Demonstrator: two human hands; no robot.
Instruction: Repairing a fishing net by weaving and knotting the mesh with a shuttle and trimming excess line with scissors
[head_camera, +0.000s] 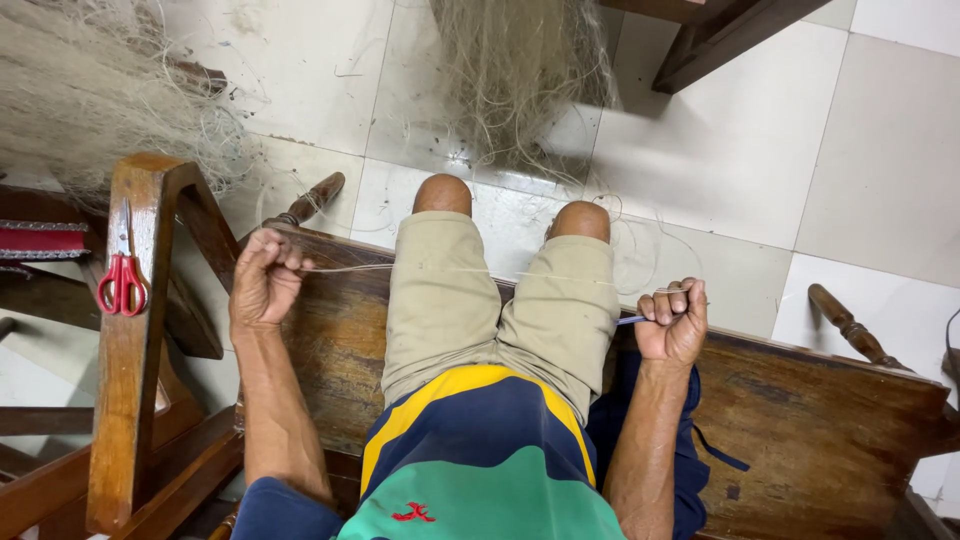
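I sit on a dark wooden bench (810, 400) with my knees over its front edge. My left hand (262, 280) is closed on one end of a thin pale line (450, 270) that stretches taut across my thighs. My right hand (674, 318) is closed on the line's other end and on a slim blue tool (630, 320) poking out of the fist toward my leg. Both hands are held out to the sides, level with my lap.
Red-handled scissors (122, 280) lie on the wooden armrest (130, 340) at left. Heaps of pale fishing net (100, 90) lie on the tiled floor at top left, and more net (520, 70) lies ahead of my knees. A dark blue cloth (690, 440) sits beside my right hip.
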